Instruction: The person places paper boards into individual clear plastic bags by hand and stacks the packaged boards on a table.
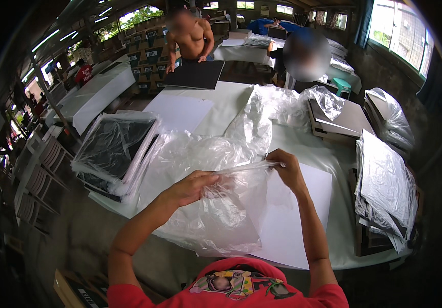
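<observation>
A clear plastic bag (pixel 231 210) hangs between my two hands, its upper edge pulled taut above the table. My left hand (pixel 196 186) grips that edge on the left, with the thumb pointing right. At the other end, my right hand (pixel 284 163) pinches the edge between bent fingers. Under the bag and to its right lies a white sheet (pixel 303 215), partly covered by the plastic. More crumpled clear plastic (pixel 252 128) spreads over the table beyond my hands.
Plastic-wrapped dark panels (pixel 116 138) are stacked at the table's left. On the right stand wrapped sheets (pixel 385 179) and a pile of boards (pixel 339 115). Across the table (pixel 236 97), one person holds a black panel (pixel 195 75); another person (pixel 282 66) is at the far right.
</observation>
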The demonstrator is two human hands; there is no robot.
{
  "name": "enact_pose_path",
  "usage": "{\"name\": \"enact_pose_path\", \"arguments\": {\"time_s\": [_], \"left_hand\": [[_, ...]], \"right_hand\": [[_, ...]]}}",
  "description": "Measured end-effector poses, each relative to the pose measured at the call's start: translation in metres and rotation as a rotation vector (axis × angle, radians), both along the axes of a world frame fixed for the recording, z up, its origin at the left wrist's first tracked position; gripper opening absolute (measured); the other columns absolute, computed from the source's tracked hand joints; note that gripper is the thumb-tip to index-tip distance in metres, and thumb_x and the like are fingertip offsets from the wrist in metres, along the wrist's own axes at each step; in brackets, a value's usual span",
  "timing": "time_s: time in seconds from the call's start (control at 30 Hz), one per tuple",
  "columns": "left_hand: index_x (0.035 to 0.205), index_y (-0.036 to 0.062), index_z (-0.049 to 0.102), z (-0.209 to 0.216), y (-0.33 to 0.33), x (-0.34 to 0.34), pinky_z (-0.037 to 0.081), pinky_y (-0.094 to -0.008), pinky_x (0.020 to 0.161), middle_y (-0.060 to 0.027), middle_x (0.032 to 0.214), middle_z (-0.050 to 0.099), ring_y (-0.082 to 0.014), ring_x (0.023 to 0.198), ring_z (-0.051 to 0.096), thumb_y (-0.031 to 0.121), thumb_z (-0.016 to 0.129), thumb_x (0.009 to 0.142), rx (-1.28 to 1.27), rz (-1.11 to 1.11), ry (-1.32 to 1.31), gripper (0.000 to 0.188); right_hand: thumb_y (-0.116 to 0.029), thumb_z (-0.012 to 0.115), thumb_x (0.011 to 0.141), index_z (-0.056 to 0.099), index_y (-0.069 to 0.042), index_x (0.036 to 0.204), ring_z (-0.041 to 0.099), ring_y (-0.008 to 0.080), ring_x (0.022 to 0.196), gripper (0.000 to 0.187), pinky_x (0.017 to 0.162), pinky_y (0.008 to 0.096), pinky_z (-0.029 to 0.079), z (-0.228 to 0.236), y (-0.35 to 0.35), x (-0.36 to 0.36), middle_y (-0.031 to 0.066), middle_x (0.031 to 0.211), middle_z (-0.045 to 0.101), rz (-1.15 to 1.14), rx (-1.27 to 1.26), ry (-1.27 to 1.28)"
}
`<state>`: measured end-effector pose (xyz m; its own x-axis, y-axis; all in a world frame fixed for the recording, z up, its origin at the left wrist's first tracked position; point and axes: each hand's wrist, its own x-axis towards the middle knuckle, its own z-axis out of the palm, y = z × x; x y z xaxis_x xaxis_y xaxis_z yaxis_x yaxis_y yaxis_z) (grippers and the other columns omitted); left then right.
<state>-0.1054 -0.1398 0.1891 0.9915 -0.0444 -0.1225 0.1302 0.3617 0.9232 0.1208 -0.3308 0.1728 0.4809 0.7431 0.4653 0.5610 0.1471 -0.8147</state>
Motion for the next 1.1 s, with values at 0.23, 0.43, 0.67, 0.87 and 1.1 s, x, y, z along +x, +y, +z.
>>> {"name": "enact_pose_path", "arguments": {"time_s": [0.23,0.43,0.67,0.87,1.1], "left_hand": [[0.131,-0.0048,0.038,0.003,0.001,-0.004,0.042,-0.0338,0.096,-0.0148,0.129,0.048,-0.0263,0.112,0.053,0.024,0.044,0.095,0.086,0.012,0.041,0.046],[0.134,-0.0036,0.033,0.015,0.003,-0.004,0.043,-0.0311,0.095,-0.0153,0.128,0.048,-0.0227,0.111,0.053,0.019,0.047,0.094,0.259,0.029,-0.047,0.048],[0.131,-0.0060,0.037,0.043,0.050,-0.007,0.044,-0.0321,0.092,-0.0181,0.124,0.051,-0.0234,0.103,0.057,0.017,0.051,0.092,0.382,0.166,-0.049,0.048],[0.127,-0.0083,0.042,0.056,0.088,-0.016,0.044,-0.0266,0.089,-0.0136,0.120,0.054,-0.0159,0.097,0.059,0.013,0.053,0.090,0.502,0.185,-0.004,0.045],[0.126,-0.0092,0.042,0.036,0.103,-0.016,0.042,-0.0270,0.091,-0.0116,0.122,0.053,-0.0145,0.098,0.057,0.014,0.055,0.089,0.483,0.191,0.030,0.046]], "right_hand": [[-0.005,0.058,0.081,0.057,0.005,0.083,0.052,0.0118,0.060,0.010,0.059,0.0250,0.041,0.017,-0.011,0.013,0.0060,0.064,0.055,-0.058,-0.070,0.307],[0.000,0.057,0.079,0.057,0.006,0.085,0.054,0.0132,0.067,0.008,0.067,0.0274,0.043,0.004,-0.016,0.045,0.0076,0.072,0.058,-0.089,0.036,0.406],[-0.002,0.067,0.072,0.053,0.003,0.102,0.054,0.0124,0.070,0.033,0.067,0.0251,0.044,0.013,-0.022,0.059,0.0057,0.080,0.058,-0.009,0.074,0.223],[0.004,0.068,0.068,0.046,0.005,0.116,0.062,0.0182,0.074,0.053,0.071,0.0282,0.048,0.019,-0.029,0.062,0.0118,0.077,0.062,0.078,-0.016,0.471],[0.001,0.067,0.073,0.046,0.006,0.111,0.061,0.0172,0.071,0.044,0.071,0.0292,0.051,0.029,-0.028,0.062,0.0083,0.071,0.057,-0.005,-0.019,0.379]]}}
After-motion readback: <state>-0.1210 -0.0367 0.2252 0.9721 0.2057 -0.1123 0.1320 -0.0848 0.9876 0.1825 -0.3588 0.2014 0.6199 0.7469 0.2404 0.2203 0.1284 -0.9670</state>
